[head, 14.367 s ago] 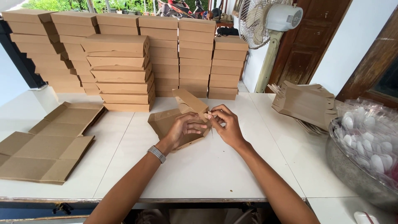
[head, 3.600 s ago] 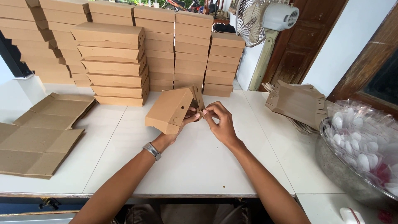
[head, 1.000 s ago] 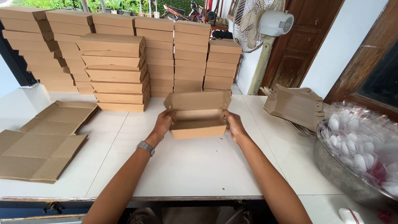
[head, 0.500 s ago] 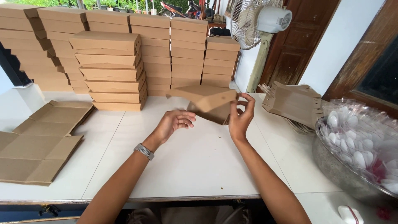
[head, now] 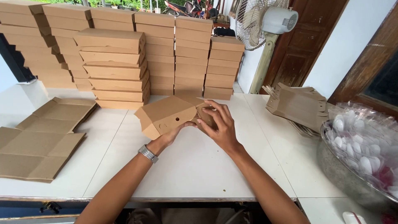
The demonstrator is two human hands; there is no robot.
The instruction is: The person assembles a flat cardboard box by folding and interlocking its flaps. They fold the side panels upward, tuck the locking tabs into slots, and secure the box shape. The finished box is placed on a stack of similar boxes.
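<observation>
Both hands are on the same brown box point(head: 168, 116), held just above the white worktop point(head: 199, 166) around the middle, in front of the stacks. My left hand point(head: 172, 135) is under it, fingers curled up against the underside with the thumb near the small round hole in the panel facing me. There's a metal watch point(head: 148, 153) on that wrist. My right hand point(head: 219, 124) is on the box's right end, fingers spread and bent over a flap there, pinching it. So both are closed around the cardboard, neither one flat open. The box is tilted, its left corner dipping toward the worktop; I can't tell if it actually touches.

Behind it are the stacks of folded boxes point(head: 114, 66), several columns running along the back edge. Off to my left lie flat blanks point(head: 41, 132), unfolded, overlapping each other. To the right there's another pile of half-folded cardboard point(head: 300, 105), and at the far right edge a big bowl point(head: 331, 166) full of clear bags holding white spoons point(head: 365, 137). A standing fan point(head: 265, 20) sits behind the right end of the stacks, next to a dark wooden door point(head: 302, 45).
</observation>
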